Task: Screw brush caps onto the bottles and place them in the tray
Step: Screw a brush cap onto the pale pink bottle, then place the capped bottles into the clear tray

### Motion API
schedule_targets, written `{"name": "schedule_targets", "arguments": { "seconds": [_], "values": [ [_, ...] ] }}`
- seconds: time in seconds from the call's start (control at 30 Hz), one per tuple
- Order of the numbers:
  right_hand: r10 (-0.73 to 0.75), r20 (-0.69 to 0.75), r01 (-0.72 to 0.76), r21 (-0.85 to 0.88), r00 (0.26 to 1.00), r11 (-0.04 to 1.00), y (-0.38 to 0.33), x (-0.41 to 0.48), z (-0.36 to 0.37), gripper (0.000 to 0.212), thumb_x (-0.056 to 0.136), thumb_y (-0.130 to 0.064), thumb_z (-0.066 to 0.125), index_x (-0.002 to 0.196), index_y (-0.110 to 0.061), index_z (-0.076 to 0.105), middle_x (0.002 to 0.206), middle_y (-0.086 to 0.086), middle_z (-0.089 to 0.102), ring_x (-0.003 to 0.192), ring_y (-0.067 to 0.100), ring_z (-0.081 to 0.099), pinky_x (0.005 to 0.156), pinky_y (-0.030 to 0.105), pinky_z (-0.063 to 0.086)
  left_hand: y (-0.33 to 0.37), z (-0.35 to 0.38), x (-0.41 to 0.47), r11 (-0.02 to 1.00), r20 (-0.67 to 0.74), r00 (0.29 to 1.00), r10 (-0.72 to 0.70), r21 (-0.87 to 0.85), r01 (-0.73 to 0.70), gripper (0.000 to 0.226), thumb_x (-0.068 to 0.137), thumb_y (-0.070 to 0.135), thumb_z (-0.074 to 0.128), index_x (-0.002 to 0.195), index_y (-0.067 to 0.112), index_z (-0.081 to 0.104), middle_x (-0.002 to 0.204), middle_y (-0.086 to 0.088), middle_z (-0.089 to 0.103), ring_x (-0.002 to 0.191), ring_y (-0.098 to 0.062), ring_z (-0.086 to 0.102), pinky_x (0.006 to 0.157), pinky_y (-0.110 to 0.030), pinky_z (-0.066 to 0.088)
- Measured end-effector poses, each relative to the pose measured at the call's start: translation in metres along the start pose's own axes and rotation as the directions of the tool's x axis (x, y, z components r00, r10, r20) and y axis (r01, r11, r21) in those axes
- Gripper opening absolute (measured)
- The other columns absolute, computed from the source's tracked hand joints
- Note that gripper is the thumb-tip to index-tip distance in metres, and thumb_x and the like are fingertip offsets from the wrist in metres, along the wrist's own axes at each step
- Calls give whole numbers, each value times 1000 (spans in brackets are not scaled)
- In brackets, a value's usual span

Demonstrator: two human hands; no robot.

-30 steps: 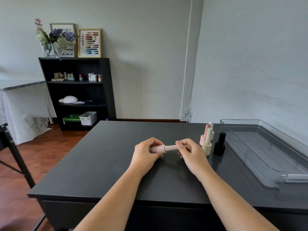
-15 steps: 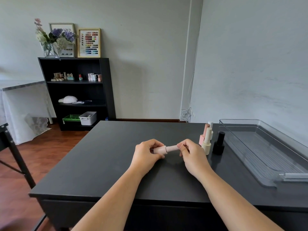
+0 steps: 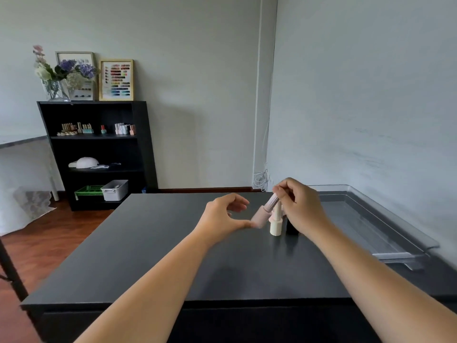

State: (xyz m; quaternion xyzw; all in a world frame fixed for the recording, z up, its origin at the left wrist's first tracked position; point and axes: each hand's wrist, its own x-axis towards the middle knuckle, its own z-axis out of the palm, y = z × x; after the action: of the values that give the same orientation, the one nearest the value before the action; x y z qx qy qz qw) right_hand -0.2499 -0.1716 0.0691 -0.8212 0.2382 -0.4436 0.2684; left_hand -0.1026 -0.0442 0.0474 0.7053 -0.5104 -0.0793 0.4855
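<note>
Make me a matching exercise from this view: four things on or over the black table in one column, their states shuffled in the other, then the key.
Things:
1. pink bottle
2. cream bottle
3. clear tray
4. left hand

States:
A. holds no bottles
B. tilted, held by its cap in the right hand
C. open, fingers spread
D. standing upright on the table

Pairs: 1-B, 2-D, 3-A, 4-C

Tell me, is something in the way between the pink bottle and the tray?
The cream bottle and black bottle stand between the pink bottle, held by the right hand, and the empty tray; lifting over them looks possible.
</note>
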Motion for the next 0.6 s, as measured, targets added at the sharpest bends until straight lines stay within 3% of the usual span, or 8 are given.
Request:
{"name": "schedule_targets", "arguments": {
  "seconds": [0.1,0.2,0.33,0.47,0.6],
  "values": [
    [-21,-25,19,-80,999,997,9,9,-35,17,93,-19,55,78,-12,62,56,-9,51,51,1,47,52,8,35,21,13,15,999,-5,999,50,19,-50,35,67,34,83,96,29,65,95,13,68,92,3,60,75,-10,42],
    [-18,-24,14,-154,1000,988,19,16,-62,18,93,-19,56,81,-8,63,62,3,58,51,7,42,51,10,34,36,31,33,987,29,995,99,127,-102,30,74,29,78,101,22,66,98,9,67,93,-3,59,74,-7,39],
    [4,-19,-7,-187,1000,982,32,25,-92,18,92,-18,56,84,-5,64,62,3,57,49,6,41,48,11,33,54,61,57,928,123,984,131,335,-166,33,79,28,70,110,19,64,107,6,66,103,-12,57,90,-27,46],
    [11,-19,-14,-181,1000,983,44,31,-108,16,92,-16,57,83,-5,64,55,-9,50,45,-8,49,46,6,34,61,88,76,744,222,966,131,622,-244,40,83,41,62,120,25,59,112,6,65,112,-17,51,93,-32,38],
    [28,-13,-30,-175,1000,984,57,39,-115,16,92,-18,57,84,-6,65,52,-9,48,43,-5,46,45,8,33,60,101,90,602,279,958,60,755,-258,36,85,49,57,114,30,63,109,8,66,113,-17,47,93,-34,31]
  ]
}}
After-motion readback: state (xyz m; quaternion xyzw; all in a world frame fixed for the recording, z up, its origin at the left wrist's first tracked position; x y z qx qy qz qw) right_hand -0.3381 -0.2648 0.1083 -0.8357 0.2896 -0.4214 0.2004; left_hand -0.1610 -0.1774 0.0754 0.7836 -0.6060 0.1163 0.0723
